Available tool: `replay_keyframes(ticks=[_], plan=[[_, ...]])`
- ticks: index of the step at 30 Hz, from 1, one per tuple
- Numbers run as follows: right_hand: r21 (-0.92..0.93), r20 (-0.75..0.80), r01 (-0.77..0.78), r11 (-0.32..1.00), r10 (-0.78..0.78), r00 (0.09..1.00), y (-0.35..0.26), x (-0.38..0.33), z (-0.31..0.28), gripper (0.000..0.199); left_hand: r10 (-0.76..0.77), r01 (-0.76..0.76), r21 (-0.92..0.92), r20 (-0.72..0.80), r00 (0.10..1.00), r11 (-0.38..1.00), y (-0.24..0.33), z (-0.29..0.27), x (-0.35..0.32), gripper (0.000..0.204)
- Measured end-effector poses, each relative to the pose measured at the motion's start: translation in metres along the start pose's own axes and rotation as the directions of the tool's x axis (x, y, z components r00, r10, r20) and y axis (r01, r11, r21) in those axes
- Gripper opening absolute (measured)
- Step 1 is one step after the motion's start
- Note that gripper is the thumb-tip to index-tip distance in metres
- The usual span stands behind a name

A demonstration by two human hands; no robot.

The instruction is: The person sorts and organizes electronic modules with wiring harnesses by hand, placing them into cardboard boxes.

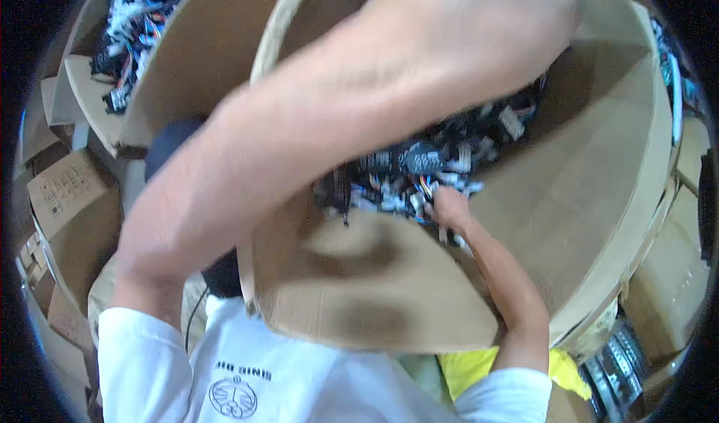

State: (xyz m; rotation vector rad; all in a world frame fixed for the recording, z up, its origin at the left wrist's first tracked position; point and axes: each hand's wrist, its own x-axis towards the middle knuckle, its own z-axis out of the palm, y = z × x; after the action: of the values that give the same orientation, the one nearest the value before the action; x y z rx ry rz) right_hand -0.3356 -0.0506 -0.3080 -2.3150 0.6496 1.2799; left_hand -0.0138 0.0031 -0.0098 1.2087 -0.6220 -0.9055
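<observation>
Across the upper middle stretches my left arm, raised close to the view. My left hand (487, 22) is smeared and cut by the top edge, so its fingers do not show. My right hand (451, 209) is down inside a large cardboard box (569, 191), its fingers curled at the near edge of a pile of small electronic parts (423, 157). Black casings, white connectors and thin coloured wires make up the pile. Whatever the right fingers hold is hidden among the wires. The left forearm covers part of the box and pile.
The box's near flap (374, 288) lies between me and the pile. Another carton of wired parts (142, 19) stands at the upper left, with a smaller carton (71, 191) below it. Yellow plastic (468, 370) and a stack of black parts (618, 363) sit at the lower right.
</observation>
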Motion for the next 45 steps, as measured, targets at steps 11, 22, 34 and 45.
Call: replay_keyframes(ticks=[11,22,34,45], plan=[[-0.134,-0.309,0.252,0.958,-0.282,0.908,-0.051,-0.087,-0.284,0.009,-0.032,-0.159,0.573,0.307,0.951,0.804,0.0,-0.025,0.005,0.016],[-0.387,-0.631,0.44,0.81,-0.581,0.515,-0.059,-0.154,-0.363,0.014,0.45,-0.343,0.666,0.013,0.893,0.662,-0.011,-0.015,0.022,0.019],[-0.112,-0.635,0.503,0.857,-0.451,0.627,-0.05,-0.167,-0.449,0.048,0.205,-0.163,0.463,-0.041,0.978,0.871,0.0,-0.019,0.029,0.042],[0.199,-0.967,-0.337,0.92,0.241,0.086,0.147,-0.167,-0.306,0.072,0.005,-0.043,-0.321,-0.118,0.993,0.946,0.042,-0.034,0.021,0.037]])
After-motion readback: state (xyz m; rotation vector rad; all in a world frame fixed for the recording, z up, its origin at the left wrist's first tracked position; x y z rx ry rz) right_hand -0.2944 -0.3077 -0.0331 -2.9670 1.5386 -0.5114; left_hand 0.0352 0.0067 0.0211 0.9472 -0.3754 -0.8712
